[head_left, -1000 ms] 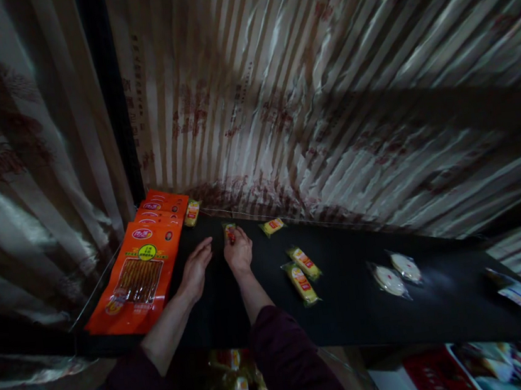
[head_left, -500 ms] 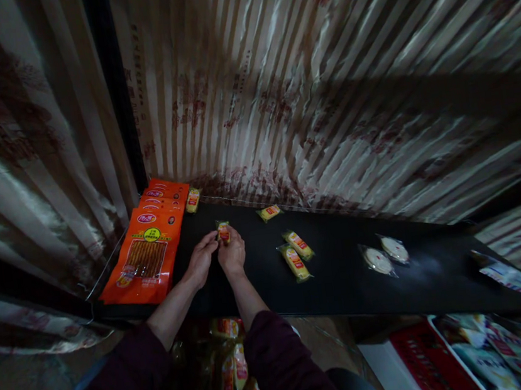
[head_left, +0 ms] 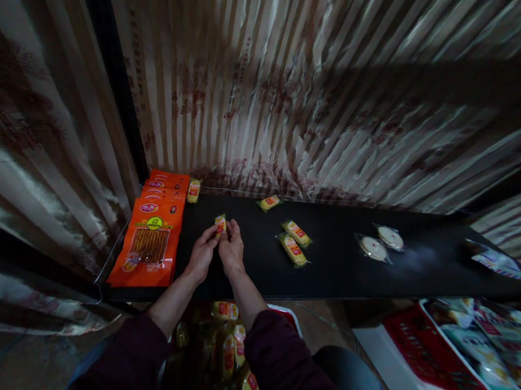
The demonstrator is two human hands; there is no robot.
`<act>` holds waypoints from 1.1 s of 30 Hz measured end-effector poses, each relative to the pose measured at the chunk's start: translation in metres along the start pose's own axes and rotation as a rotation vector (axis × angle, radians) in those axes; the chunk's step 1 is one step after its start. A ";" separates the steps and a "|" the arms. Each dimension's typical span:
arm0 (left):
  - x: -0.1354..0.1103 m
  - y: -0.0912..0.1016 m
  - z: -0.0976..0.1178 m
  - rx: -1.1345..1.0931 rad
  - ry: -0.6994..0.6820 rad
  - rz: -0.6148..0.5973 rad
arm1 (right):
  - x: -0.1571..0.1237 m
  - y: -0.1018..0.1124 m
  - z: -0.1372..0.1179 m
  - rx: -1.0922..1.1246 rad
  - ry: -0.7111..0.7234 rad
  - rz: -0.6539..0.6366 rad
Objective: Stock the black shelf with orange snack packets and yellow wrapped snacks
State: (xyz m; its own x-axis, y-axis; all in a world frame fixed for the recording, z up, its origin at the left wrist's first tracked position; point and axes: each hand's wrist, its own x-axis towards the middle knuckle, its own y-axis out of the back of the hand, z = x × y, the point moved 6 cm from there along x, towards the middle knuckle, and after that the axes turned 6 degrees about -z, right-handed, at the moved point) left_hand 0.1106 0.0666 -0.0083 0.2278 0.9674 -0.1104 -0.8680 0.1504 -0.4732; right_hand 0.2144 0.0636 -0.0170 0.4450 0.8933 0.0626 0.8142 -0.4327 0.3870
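Observation:
Just above the black shelf (head_left: 250,266), a small yellow wrapped snack cake (head_left: 220,223) stands upright between my two hands. My left hand (head_left: 202,253) pinches it from the left with its fingertips. My right hand (head_left: 231,248) closes on its lower right side, thumb against the wrapper. To the right lie two more snack cakes side by side, the nearer cake (head_left: 292,250) and the farther cake (head_left: 297,233). A single cake (head_left: 269,203) lies farther back, and another cake (head_left: 193,191) rests beside the orange snack packets (head_left: 149,234).
Two round white wrapped items (head_left: 373,249) lie on the shelf's right part, with a blue-and-white packet (head_left: 497,259) at its far end. Below are a container of yellow cakes (head_left: 227,351) and a red-and-white box (head_left: 419,346) of packets. A pleated patterned curtain (head_left: 276,92) hangs behind.
The view has shifted slightly, showing more of the container below. My hands still hold the snack cake, and the right fingers have opened a little away from its top.

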 end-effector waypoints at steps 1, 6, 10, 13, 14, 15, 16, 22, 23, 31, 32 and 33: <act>-0.001 0.001 0.000 0.000 -0.002 -0.001 | -0.002 -0.001 0.001 0.031 0.005 0.005; -0.007 0.003 0.004 0.018 -0.010 0.013 | -0.013 -0.002 -0.004 0.146 -0.003 0.001; -0.012 0.005 0.010 0.050 -0.025 0.041 | -0.023 0.000 -0.018 0.124 0.029 0.000; -0.014 0.006 0.014 0.078 -0.028 0.060 | -0.030 0.002 -0.026 0.084 0.038 -0.002; -0.014 0.007 0.015 0.084 -0.030 0.066 | -0.032 0.002 -0.028 0.076 0.037 -0.002; -0.014 0.007 0.015 0.085 -0.032 0.071 | -0.034 0.002 -0.029 0.072 0.037 -0.001; -0.014 0.008 0.015 0.080 -0.032 0.075 | -0.035 0.002 -0.031 0.071 0.041 -0.002; -0.010 0.011 0.008 -0.055 0.031 0.118 | -0.038 0.002 -0.035 0.135 0.102 0.006; -0.010 0.011 0.006 -0.090 0.054 0.127 | -0.038 0.002 -0.036 0.152 0.112 0.008; -0.008 0.008 -0.004 -0.422 0.209 0.123 | -0.038 0.010 -0.039 0.174 0.154 0.053; -0.008 0.007 -0.004 -0.442 0.218 0.130 | -0.037 0.012 -0.039 0.172 0.164 0.065; -0.008 0.006 -0.004 -0.459 0.228 0.137 | -0.037 0.013 -0.039 0.167 0.174 0.078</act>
State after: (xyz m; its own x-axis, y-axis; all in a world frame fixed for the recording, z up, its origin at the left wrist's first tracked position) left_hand 0.1050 0.0586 -0.0135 0.2602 0.8953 -0.3615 -0.6258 -0.1287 -0.7693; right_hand 0.1941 0.0294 0.0221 0.4495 0.8578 0.2493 0.8367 -0.5020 0.2189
